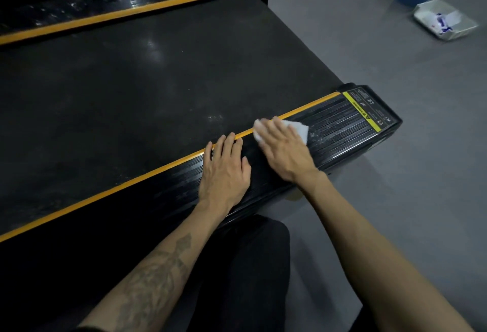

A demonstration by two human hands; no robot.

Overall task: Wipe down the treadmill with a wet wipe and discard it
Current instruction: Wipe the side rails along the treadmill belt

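The scene is lit dimly and evenly from above, and no hard shadows are cast. A soft pale glare is seen on the black treadmill belt [147, 73], and small bright reflections are spread along the glossy far side rail [126, 2]. The ribs of the near side rail [340, 126] are picked out by thin highlights. The lower left part is almost lost in darkness. Straight edges are bent by the wide-angle lens, most strongly near the borders. The white tray [445, 19] on the grey floor [395, 200] is smeared by blur, and the right hand [284, 147] is slightly softened too.
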